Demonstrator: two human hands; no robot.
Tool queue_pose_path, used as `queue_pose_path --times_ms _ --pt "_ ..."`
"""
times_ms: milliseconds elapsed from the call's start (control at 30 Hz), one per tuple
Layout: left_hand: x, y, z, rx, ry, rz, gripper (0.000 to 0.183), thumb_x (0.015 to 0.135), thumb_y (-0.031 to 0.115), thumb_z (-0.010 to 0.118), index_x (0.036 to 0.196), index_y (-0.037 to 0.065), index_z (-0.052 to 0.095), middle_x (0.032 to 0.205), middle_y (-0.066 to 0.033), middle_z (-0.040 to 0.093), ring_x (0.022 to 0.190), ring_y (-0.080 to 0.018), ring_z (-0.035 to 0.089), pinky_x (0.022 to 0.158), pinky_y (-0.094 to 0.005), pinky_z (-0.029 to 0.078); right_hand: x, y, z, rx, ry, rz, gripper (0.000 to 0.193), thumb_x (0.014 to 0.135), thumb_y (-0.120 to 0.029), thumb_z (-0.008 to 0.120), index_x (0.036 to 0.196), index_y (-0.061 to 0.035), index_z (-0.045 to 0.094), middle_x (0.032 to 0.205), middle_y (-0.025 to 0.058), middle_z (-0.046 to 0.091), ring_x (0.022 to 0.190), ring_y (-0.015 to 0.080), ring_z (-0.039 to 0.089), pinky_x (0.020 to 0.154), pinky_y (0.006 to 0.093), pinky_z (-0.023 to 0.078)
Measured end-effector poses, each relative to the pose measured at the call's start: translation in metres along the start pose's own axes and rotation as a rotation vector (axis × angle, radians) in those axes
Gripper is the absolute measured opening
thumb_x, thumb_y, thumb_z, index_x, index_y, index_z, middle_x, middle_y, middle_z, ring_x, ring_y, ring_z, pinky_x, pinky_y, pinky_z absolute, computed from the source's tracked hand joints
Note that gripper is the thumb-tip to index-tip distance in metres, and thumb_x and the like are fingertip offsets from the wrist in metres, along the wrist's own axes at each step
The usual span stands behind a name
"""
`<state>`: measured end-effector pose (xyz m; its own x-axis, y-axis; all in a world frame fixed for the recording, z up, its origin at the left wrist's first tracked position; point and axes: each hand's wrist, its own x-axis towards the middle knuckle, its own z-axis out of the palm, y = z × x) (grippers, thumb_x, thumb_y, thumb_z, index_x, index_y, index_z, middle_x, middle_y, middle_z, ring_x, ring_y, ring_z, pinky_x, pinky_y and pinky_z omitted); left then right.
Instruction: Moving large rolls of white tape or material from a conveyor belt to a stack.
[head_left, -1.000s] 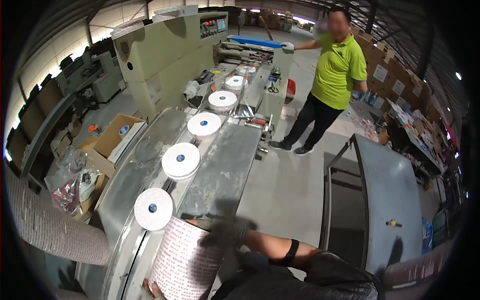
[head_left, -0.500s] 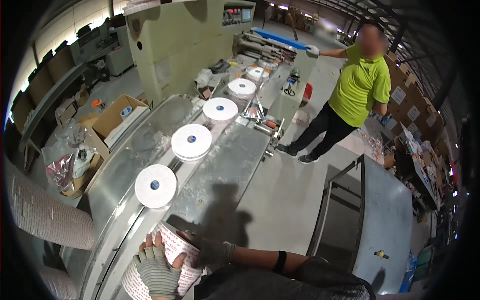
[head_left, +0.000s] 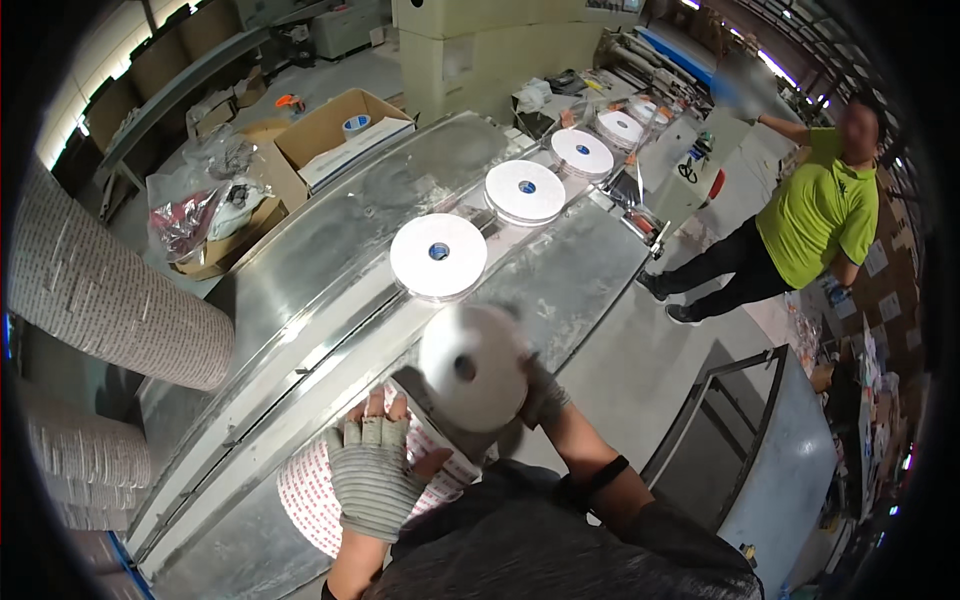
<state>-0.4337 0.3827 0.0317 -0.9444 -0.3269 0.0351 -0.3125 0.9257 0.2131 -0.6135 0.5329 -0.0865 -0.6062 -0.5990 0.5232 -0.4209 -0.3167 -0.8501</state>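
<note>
While the gloved left hand (head_left: 378, 475) lies over a red-printed stack (head_left: 312, 490) on its side, fingers spread along it and thumb apart, the right hand (head_left: 545, 395) has its fingers closed on the right edge of 1 white roll (head_left: 495, 385); how far they wrap behind, I cannot tell. This roll is tilted at the stack's far end, above a metal table (head_left: 570, 270). Farther along, at least 4 rolls (head_left: 540, 200) lie flat in a row.
</note>
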Motion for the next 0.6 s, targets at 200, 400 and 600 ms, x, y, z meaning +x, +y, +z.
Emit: queue_pose_path --times_ms 200,400,600 --pt "-0.002 -0.003 -0.001 -0.01 0.025 0.002 0.089 0.065 0.051 0.078 0.134 0.005 0.047 0.133 -0.0173 0.051 0.12 -0.0376 0.048 0.099 -0.0525 0.034 0.079 0.051 0.04 0.354 -0.383 0.571 0.079 0.078 -0.05 0.071 0.137 -0.0034 0.047 0.141 0.0219 0.043 0.118 0.0298 0.053 0.096 0.0384 0.046" --pt "-0.004 0.004 -0.002 -0.064 0.021 0.009 0.089 0.065 0.048 0.078 0.135 0.005 0.046 0.135 -0.0181 0.05 0.121 -0.037 0.047 0.102 -0.052 0.031 0.128 0.063 0.108 -1.063 -0.873 0.323 0.084 0.074 -0.053 0.069 0.14 -0.0089 0.043 0.134 0.0166 0.048 0.129 0.033 0.039 0.098 0.0485 0.034" --pt "0.006 -0.009 0.001 -0.049 0.014 0.028 0.089 0.063 0.044 0.08 0.135 0.005 0.046 0.136 -0.0178 0.05 0.123 -0.0356 0.047 0.101 -0.0527 0.031 0.051 0.073 0.063 -0.688 -0.214 -0.146 0.05 0.085 -0.049 0.061 0.117 -0.0099 0.064 0.134 0.02 0.049 0.125 0.0347 0.046 0.103 0.0489 0.037"
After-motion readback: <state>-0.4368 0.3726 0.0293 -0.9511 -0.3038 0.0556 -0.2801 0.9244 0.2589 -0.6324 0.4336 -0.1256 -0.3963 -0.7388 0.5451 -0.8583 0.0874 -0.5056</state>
